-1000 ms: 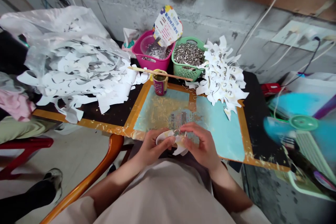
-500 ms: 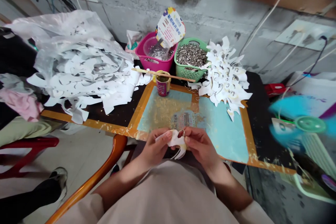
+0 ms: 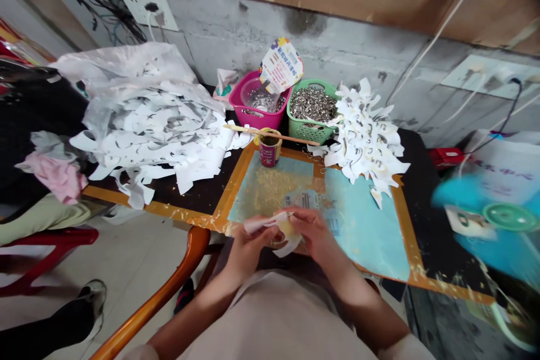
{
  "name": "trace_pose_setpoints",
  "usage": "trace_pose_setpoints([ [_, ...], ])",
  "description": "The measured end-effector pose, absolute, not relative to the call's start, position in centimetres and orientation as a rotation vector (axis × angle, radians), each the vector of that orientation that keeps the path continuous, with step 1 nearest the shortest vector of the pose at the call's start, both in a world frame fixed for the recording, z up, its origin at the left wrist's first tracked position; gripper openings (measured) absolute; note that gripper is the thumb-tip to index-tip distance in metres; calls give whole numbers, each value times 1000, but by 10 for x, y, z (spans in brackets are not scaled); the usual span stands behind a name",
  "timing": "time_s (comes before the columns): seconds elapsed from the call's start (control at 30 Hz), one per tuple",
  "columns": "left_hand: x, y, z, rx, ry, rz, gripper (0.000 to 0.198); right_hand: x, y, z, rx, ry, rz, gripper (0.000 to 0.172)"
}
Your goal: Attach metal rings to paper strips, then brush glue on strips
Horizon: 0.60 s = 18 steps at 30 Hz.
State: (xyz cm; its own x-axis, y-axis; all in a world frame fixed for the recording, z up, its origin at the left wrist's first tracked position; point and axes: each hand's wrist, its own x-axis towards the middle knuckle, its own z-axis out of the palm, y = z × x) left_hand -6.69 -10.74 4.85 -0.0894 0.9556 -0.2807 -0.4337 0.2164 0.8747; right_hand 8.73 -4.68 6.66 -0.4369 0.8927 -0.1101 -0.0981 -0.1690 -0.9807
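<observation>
My left hand (image 3: 250,244) pinches a white cut-out piece (image 3: 288,247) of thin sheet material, one end curled over and a yellowish patch on its face. At the other side of the piece, the fingers of my right hand (image 3: 315,230) are closed on it; they are blurred, and any small metal part between them cannot be made out. Both hands are above the table's front edge, by the light-blue work surface (image 3: 371,230). Beyond them stands a small purple pot (image 3: 270,154), with a thin wooden stick (image 3: 291,138) lying across its top.
Behind the pot are a pink basket (image 3: 257,119) and a green basket (image 3: 310,131) of metal rings (image 3: 312,104). White cut-outs (image 3: 169,143) heap at left; more pieces (image 3: 367,138) stack at right. A blue fan (image 3: 510,217) spins at far right. A wooden armrest (image 3: 198,247) is near my left.
My hands have turned the white piece, so its curled end and yellowish patch now show. The ring seen at my right fingertips is no longer distinguishable. The camera view has tilted up slightly.
</observation>
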Motion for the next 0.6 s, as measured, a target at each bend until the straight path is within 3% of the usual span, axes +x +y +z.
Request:
trace_pose_setpoints([
  [0.13, -83, -101, 48, 514, 1104, 1255, 37, 80, 27, 50, -1119, -1591, 1534, 45],
  [0.2, -92, -97, 44, 503, 1165, 1268, 39, 70, 74, 42, -1408, -1848, 1067, 47],
  [0.33, -107, -90, 31, 602, 1426, 1376, 41, 45, 142, 32, -1490, -2021, 750, 45],
  [0.6, -118, -77, 18, 503, 1647, 1438, 61, 51, 151, 21, -1738, -2194, 354, 42],
])
